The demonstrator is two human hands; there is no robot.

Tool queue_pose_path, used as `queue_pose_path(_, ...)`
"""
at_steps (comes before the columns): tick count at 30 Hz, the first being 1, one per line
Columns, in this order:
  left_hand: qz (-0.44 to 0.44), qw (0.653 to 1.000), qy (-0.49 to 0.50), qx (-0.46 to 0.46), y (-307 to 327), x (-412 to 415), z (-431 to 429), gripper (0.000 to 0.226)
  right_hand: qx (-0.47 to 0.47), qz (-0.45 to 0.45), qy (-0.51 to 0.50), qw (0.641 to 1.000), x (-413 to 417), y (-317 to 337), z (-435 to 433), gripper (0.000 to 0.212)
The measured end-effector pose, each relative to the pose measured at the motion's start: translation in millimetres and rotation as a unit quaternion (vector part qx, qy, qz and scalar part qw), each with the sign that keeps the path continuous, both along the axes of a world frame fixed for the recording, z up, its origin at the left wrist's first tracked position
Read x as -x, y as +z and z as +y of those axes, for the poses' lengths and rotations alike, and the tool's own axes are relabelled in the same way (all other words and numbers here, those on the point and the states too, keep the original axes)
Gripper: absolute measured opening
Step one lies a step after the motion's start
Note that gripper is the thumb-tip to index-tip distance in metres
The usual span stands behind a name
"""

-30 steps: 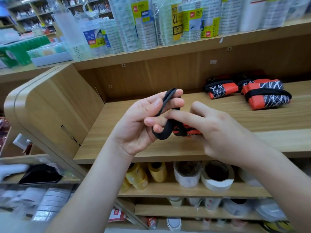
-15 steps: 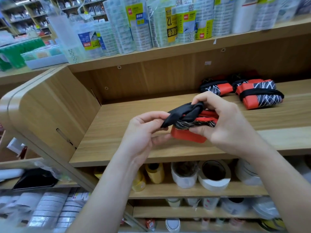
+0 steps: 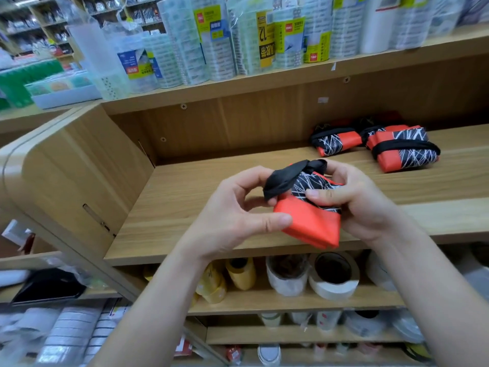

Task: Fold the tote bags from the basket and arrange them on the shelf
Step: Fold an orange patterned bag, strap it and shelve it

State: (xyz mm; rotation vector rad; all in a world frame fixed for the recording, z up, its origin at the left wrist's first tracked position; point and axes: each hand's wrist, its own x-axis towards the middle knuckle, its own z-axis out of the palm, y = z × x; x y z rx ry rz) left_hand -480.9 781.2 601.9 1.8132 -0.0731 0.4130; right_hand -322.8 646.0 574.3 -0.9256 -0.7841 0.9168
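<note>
The light wooden shelf (image 3: 211, 186) carries two folded orange-and-black tote bags (image 3: 404, 152) near its back right corner. A third folded orange-and-black tote bag (image 3: 309, 223) is held above the front edge, its long axis tilted and its orange end toward the person. The left hand (image 3: 232, 215) fingers pinch its black strap (image 3: 285, 178); the right hand (image 3: 362, 205) fingers curl around the bundle.

Wooden shelf (image 3: 185, 207): light wood-grain board, side panel on the left. Right rear: front tote bag (image 3: 404, 152) and second tote bag (image 3: 336, 141) lie folded just beside each other, orange and black with a white line print, each wrapped in a black strap. Darker bundles sit behind them, too shadowed to tell.
</note>
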Motion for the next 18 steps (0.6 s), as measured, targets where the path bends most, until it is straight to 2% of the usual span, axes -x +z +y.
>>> queue_pose_path(3, 0.023, 0.999, -0.002, -0.040, -5, 5, -1, 0.050, -0.017, 0.051, -0.024, 0.998, 5, -6, -1, 0.069)
queue_pose_path(6, 0.008, 0.997, 0.051, -0.050, -9, 3, -6, 0.044, -0.032, 0.107, -0.062, 0.992, 18, -8, -1, 0.053)
queue_pose_path(11, -0.047, 0.979, 0.126, -0.153, -9, -4, -6, 0.035, -0.060, 0.160, -0.120, 0.978, 31, -4, 3, 0.045)
queue_pose_path(15, -0.086, 0.961, 0.164, -0.208, -8, -10, -6, 0.030, -0.082, 0.208, -0.153, 0.963, 39, -5, 6, 0.049)
queue_pose_path(17, -0.081, 0.965, 0.176, -0.176, -5, -14, -9, 0.028, -0.093, 0.227, -0.158, 0.956, 41, -1, 8, 0.050)
queue_pose_path(18, -0.074, 0.974, 0.176, -0.122, -5, -18, -11, 0.027, -0.094, 0.244, -0.153, 0.953, 42, 0, 9, 0.051)
